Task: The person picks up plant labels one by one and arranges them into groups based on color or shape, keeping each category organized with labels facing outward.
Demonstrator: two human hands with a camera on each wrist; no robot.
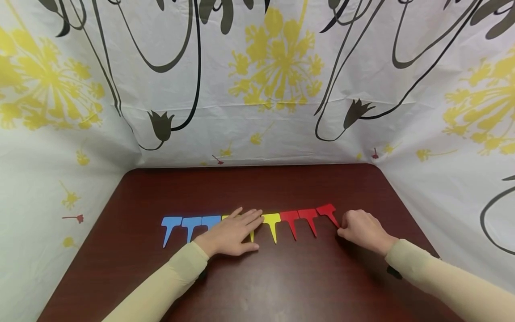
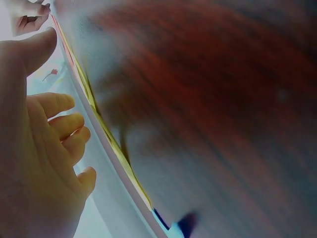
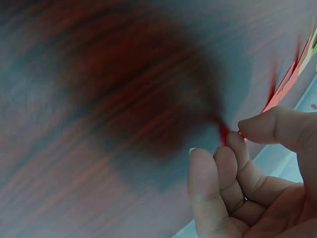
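Flat T-shaped plant labels lie side by side in a row across the table: blue labels (image 1: 172, 222) at the left, yellow labels (image 1: 272, 219) in the middle, red labels (image 1: 289, 216) at the right. My left hand (image 1: 231, 232), fingers straight and spread, is over the yellow part of the row and hides some of it. Between thumb and fingertips, my right hand (image 1: 365, 230) pinches the pointed end of the rightmost red label (image 1: 327, 209), which is tilted compared with its neighbours. The right wrist view shows this pinch close up, with red label stems (image 3: 274, 82) beyond.
The dark reddish-brown table (image 1: 261, 188) has rounded far corners. A white cloth (image 1: 257, 143) with yellow flowers and grey stems hangs behind the table and along both sides.
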